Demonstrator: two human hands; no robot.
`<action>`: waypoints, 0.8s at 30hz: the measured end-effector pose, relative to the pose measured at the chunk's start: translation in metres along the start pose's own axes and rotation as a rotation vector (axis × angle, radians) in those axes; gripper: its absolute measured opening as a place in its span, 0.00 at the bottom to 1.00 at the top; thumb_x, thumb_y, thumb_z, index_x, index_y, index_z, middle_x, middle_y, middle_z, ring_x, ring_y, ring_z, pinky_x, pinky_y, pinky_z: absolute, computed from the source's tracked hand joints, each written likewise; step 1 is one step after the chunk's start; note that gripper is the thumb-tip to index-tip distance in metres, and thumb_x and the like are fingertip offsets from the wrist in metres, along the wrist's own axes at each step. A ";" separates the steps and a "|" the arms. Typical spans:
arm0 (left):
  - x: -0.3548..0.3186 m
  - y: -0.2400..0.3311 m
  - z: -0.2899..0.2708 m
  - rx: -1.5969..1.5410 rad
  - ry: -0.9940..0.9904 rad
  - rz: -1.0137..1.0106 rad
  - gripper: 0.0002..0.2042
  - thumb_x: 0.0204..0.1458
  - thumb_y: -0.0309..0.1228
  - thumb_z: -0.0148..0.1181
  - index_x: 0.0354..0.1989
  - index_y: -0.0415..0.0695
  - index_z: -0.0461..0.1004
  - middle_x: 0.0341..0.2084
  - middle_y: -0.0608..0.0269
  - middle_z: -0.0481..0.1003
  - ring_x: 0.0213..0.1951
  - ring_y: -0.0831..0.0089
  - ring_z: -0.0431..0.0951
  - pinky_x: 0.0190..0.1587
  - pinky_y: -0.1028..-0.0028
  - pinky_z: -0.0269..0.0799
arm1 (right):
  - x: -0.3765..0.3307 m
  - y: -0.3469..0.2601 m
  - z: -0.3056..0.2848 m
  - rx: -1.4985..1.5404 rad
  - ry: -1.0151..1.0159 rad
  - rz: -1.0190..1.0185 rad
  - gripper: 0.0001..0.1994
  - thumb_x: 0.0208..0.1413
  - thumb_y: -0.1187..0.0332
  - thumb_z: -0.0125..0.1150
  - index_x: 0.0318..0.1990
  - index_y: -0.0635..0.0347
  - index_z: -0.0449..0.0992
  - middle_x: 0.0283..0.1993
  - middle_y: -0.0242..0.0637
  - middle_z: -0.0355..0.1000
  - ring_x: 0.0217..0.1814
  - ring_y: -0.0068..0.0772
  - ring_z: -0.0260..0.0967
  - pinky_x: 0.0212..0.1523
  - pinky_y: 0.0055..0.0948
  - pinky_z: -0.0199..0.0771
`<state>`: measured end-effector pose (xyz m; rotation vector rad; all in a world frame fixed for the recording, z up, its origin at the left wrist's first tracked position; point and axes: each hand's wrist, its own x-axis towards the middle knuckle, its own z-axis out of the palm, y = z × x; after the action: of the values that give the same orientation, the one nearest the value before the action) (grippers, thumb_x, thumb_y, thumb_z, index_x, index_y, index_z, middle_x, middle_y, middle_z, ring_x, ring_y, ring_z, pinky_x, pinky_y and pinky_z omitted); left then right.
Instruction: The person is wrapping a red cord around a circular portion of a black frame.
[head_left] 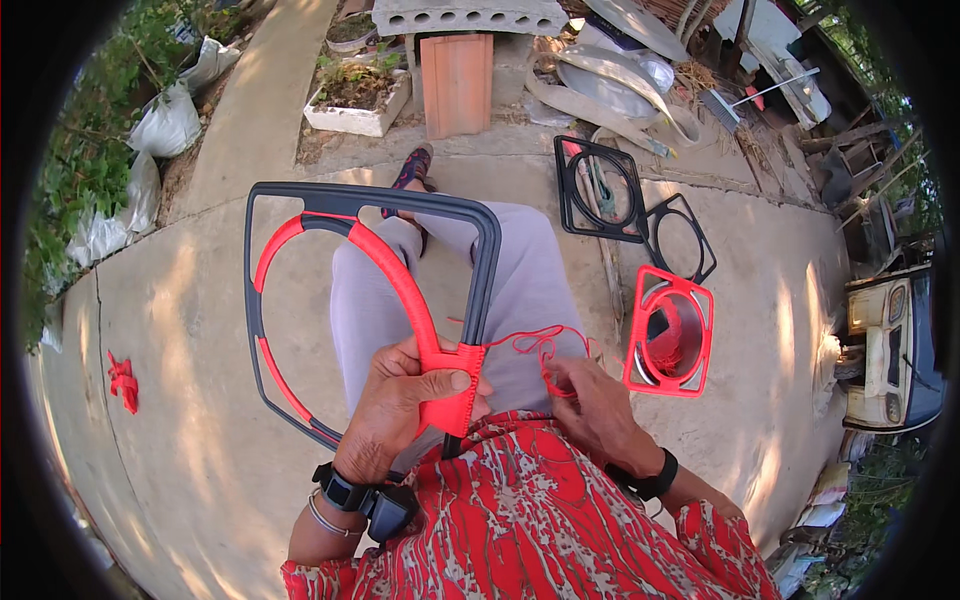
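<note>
A black, roughly rectangular frame with a ring inside (pixel 487 262) rests upright over my lap. Red covering (pixel 392 268) wraps parts of its ring and fills one corner, where a row of stitch-like turns runs along the edge. My left hand (pixel 392 405) is closed around that red corner, thumb pressed on top. From the corner a thin red cord (pixel 528 338) loops across to my right hand (pixel 597 408), whose fingers are pinched together on it. Some of the right fingertips are hidden.
To the right on the concrete lie a red frame (pixel 641 312) with red cord inside its ring and two black frames (pixel 629 160) (pixel 702 240). A red bundle (pixel 122 382) lies at left. Ahead are a planter box (pixel 355 122) and a concrete bench (pixel 470 16).
</note>
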<state>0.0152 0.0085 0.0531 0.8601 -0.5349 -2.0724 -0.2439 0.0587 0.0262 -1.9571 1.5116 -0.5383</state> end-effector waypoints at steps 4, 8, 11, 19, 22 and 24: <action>0.003 -0.002 -0.005 -0.027 0.048 -0.032 0.14 0.47 0.19 0.63 0.44 0.34 0.71 0.29 0.46 0.78 0.29 0.60 0.82 0.32 0.67 0.82 | -0.006 -0.014 -0.021 -0.077 -0.317 -0.123 0.23 0.45 0.73 0.60 0.52 0.53 0.69 0.51 0.37 0.68 0.55 0.41 0.63 0.52 0.41 0.60; 0.009 -0.001 -0.006 -0.031 0.062 -0.043 0.13 0.48 0.19 0.63 0.43 0.34 0.71 0.29 0.46 0.78 0.28 0.60 0.82 0.31 0.67 0.82 | -0.019 -0.007 -0.027 -0.019 -0.424 -0.187 0.22 0.44 0.73 0.61 0.51 0.52 0.71 0.53 0.36 0.68 0.55 0.39 0.63 0.51 0.40 0.59; 0.010 -0.002 -0.004 -0.036 0.099 -0.057 0.13 0.47 0.19 0.63 0.42 0.34 0.71 0.29 0.45 0.78 0.29 0.59 0.82 0.32 0.65 0.82 | -0.004 -0.027 -0.043 -0.226 -0.290 -0.276 0.18 0.44 0.73 0.63 0.46 0.52 0.75 0.52 0.34 0.68 0.53 0.36 0.64 0.50 0.40 0.59; 0.010 -0.003 0.004 0.021 0.063 -0.044 0.11 0.49 0.19 0.62 0.41 0.34 0.72 0.30 0.46 0.79 0.31 0.61 0.82 0.35 0.67 0.82 | 0.049 -0.045 -0.014 0.580 -0.010 0.043 0.08 0.52 0.75 0.63 0.40 0.62 0.76 0.35 0.31 0.74 0.34 0.23 0.69 0.37 0.25 0.69; 0.009 -0.003 0.009 0.062 0.070 -0.038 0.11 0.50 0.19 0.61 0.42 0.34 0.72 0.30 0.47 0.79 0.32 0.62 0.82 0.36 0.68 0.82 | 0.060 -0.049 -0.002 1.021 -0.083 0.265 0.06 0.58 0.73 0.60 0.41 0.65 0.74 0.35 0.31 0.73 0.34 0.17 0.69 0.33 0.20 0.70; 0.009 -0.004 0.011 0.055 0.063 -0.026 0.11 0.51 0.19 0.61 0.43 0.34 0.73 0.31 0.48 0.79 0.32 0.63 0.82 0.37 0.68 0.82 | 0.061 -0.047 0.000 1.074 -0.113 0.272 0.06 0.58 0.73 0.59 0.41 0.66 0.74 0.35 0.31 0.72 0.35 0.17 0.69 0.35 0.20 0.71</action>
<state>0.0017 0.0043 0.0547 0.9657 -0.5520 -2.0553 -0.1938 0.0080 0.0547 -0.9185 1.0281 -0.8594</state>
